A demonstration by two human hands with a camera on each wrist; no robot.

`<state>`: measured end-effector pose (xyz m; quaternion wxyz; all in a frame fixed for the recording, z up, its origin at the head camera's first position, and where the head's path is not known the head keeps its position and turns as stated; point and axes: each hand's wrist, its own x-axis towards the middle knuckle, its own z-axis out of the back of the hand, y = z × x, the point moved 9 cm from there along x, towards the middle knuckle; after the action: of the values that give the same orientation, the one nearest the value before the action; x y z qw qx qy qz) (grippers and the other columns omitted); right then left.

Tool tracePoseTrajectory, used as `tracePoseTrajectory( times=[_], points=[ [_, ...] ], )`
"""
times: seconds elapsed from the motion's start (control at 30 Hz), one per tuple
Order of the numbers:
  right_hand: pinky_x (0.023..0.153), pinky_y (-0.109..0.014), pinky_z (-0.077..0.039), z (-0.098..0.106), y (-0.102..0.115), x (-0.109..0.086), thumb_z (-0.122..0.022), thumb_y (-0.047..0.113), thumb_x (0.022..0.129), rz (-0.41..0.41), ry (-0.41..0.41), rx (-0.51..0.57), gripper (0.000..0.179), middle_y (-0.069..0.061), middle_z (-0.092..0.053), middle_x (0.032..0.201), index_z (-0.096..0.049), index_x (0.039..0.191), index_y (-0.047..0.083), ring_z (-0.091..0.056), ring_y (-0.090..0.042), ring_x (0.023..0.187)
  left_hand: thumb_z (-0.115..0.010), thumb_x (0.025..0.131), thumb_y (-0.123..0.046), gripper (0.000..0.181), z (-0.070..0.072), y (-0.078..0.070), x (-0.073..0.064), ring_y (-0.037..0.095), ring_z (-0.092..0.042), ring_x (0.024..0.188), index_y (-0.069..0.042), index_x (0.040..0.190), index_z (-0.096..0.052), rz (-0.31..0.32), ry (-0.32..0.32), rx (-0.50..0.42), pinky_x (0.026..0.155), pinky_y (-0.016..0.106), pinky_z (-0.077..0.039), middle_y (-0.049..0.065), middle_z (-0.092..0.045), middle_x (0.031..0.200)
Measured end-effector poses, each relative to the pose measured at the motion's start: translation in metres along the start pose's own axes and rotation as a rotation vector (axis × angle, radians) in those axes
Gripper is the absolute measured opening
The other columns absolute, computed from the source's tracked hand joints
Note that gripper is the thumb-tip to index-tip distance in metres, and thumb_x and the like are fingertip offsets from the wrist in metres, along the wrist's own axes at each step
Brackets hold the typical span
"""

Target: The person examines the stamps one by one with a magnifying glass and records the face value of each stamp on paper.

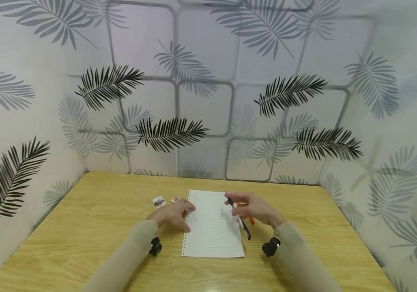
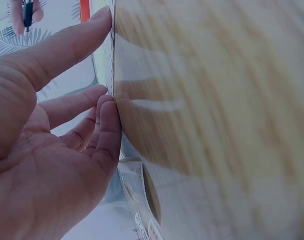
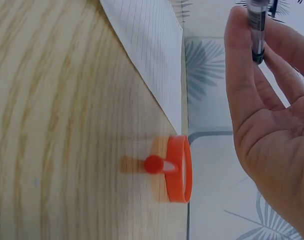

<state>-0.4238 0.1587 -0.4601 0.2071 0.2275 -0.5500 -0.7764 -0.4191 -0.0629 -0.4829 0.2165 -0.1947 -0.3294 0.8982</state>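
Note:
A lined sheet of paper [image 1: 213,239] with punched holes down its left side lies on the table. My left hand [image 1: 172,213] rests at the sheet's left edge, thumb and fingertips spread and touching it. Faint small marks show on the paper near those fingers. Over the right edge, my right hand [image 1: 256,209] pinches a pen [image 1: 244,228] between thumb and fingers. The pen has a clear barrel with black ends and slants, raised above the sheet. In the right wrist view an orange ring-shaped object [image 3: 179,187] with a short peg sits below that hand.
Two small printed pieces of paper, one further left [image 1: 159,201] and another [image 1: 175,199] close to the left hand, lie beside the sheet. The wooden table [image 1: 84,239] meets a leaf-patterned curtain [image 1: 208,105] at the back and sides.

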Motion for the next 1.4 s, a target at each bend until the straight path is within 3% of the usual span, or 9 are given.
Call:
tracePoseTrajectory(
  times=[0.13, 0.23, 0.4, 0.57, 0.8, 1.13, 1.23, 1.4],
  points=[
    [0.077, -0.035, -0.057, 0.007, -0.003, -0.004, -0.067, 0.008, 0.091, 0.001, -0.023, -0.038, 0.061, -0.017, -0.049, 0.145, -0.046, 0.147, 0.017, -0.066, -0.031, 0.103, -0.085, 0.074, -0.008, 0.070, 0.000, 0.003, 0.000, 0.022, -0.044, 0.107, -0.006, 0.137, -0.052, 0.010, -0.005, -0.019, 0.098, 0.042, -0.040, 0.006, -0.046, 0.126],
    [0.071, -0.033, -0.055, 0.012, -0.005, -0.006, -0.068, 0.009, 0.092, 0.013, -0.030, -0.045, 0.061, -0.020, -0.049, 0.144, -0.044, 0.148, 0.013, -0.066, -0.026, 0.096, -0.085, 0.075, -0.009, 0.070, 0.001, 0.002, 0.000, 0.022, -0.045, 0.108, -0.006, 0.137, -0.052, 0.007, -0.006, -0.016, 0.099, 0.042, -0.040, 0.007, -0.046, 0.127],
    [0.065, -0.032, -0.052, 0.018, -0.010, -0.011, -0.062, 0.003, 0.094, 0.036, -0.030, -0.012, 0.061, -0.028, -0.044, 0.145, -0.038, 0.150, 0.006, -0.064, -0.026, 0.094, -0.084, 0.075, -0.008, 0.070, 0.001, 0.001, -0.002, 0.022, -0.045, 0.107, -0.007, 0.137, -0.052, 0.015, -0.007, -0.025, 0.099, 0.042, -0.040, 0.007, -0.047, 0.126],
    [0.076, -0.035, -0.055, 0.030, -0.015, -0.018, -0.064, 0.004, 0.093, 0.020, -0.068, -0.024, 0.062, -0.029, -0.035, 0.151, -0.038, 0.150, 0.006, -0.062, -0.039, 0.110, -0.084, 0.075, -0.008, 0.071, 0.001, 0.001, -0.004, 0.022, -0.044, 0.108, -0.008, 0.138, -0.052, 0.028, -0.010, -0.042, 0.100, 0.042, -0.039, 0.007, -0.047, 0.125],
    [0.080, -0.036, -0.055, 0.048, -0.024, -0.025, -0.068, 0.011, 0.091, 0.029, -0.097, -0.020, 0.064, -0.027, -0.039, 0.150, -0.041, 0.149, 0.011, -0.061, -0.034, 0.113, -0.084, 0.076, -0.008, 0.072, 0.000, 0.003, -0.004, 0.022, -0.044, 0.108, -0.008, 0.139, -0.051, 0.025, -0.004, -0.052, 0.100, 0.042, -0.039, 0.006, -0.046, 0.125],
    [0.085, -0.036, -0.055, 0.073, -0.034, -0.040, -0.061, -0.002, 0.093, 0.039, -0.148, 0.013, 0.065, -0.032, -0.029, 0.153, -0.031, 0.151, 0.000, -0.044, -0.050, 0.130, -0.084, 0.075, -0.009, 0.072, 0.002, 0.004, -0.003, 0.021, -0.043, 0.107, -0.008, 0.139, -0.051, 0.025, -0.011, -0.045, 0.100, 0.041, -0.038, 0.006, -0.046, 0.124],
    [0.088, -0.037, -0.055, 0.077, -0.039, -0.044, -0.063, 0.000, 0.093, 0.032, -0.162, -0.003, 0.066, -0.033, -0.029, 0.152, -0.031, 0.151, -0.002, -0.041, -0.049, 0.133, -0.084, 0.075, -0.009, 0.073, 0.001, 0.003, -0.003, 0.021, -0.043, 0.107, -0.007, 0.139, -0.051, 0.025, -0.009, -0.045, 0.100, 0.041, -0.038, 0.006, -0.047, 0.124],
    [0.087, -0.036, -0.056, 0.084, -0.043, -0.049, -0.068, 0.007, 0.091, 0.014, -0.195, -0.066, 0.067, -0.031, -0.034, 0.150, -0.035, 0.148, -0.003, -0.057, -0.036, 0.120, -0.084, 0.076, -0.008, 0.072, 0.000, 0.003, -0.003, 0.021, -0.043, 0.107, -0.007, 0.140, -0.051, 0.021, -0.009, -0.039, 0.100, 0.041, -0.039, 0.005, -0.046, 0.124]
  ],
)
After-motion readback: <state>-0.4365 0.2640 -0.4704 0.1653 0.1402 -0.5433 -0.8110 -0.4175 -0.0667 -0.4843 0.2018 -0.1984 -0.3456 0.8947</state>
